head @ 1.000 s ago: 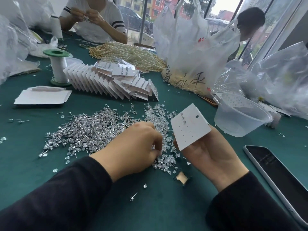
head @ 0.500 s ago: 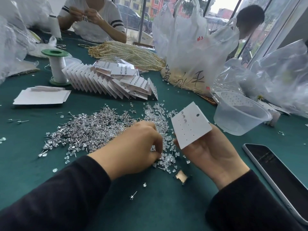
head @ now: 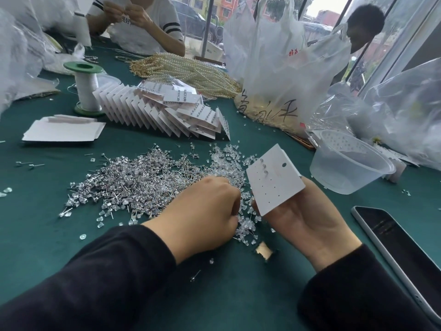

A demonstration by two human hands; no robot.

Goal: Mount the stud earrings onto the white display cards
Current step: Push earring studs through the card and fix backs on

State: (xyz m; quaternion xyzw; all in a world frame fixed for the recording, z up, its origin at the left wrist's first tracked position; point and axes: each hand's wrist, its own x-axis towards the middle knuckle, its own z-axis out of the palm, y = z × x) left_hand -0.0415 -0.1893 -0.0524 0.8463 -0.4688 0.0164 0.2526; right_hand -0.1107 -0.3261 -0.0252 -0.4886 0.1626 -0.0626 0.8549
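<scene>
The right hand (head: 303, 218) is gripping a white display card (head: 274, 180) by its lower edge, fingers curled behind it and the card standing tilted with its face toward the camera. Three studs (head: 263, 166) are sitting in a short row near the card's upper left, beside a round hanging hole, and rows of tiny holes are showing bare below them.

The left hand (head: 202, 216) is lying knuckles-up just beside the card, its fingers curling down into a scatter of clear backs (head: 229, 158). The fingertips are hidden, so I cannot tell whether they are pinching anything.

Loose stud earrings (head: 133, 180) are lying in a wide heap on the green table (head: 47, 223), left of that hand and touching the backs. Beyond the heap, finished cards (head: 167, 113) are leaning in a fanned row, with a flat stack of blank cards (head: 62, 131) to their left and a green-capped spool (head: 86, 87) standing behind. Pearl strands (head: 191, 70) and a plastic bag (head: 281, 68) are lying farther back. A clear plastic tub (head: 346, 163) is sitting right of the card, and a phone (head: 401, 242) is lying near the right wrist.
</scene>
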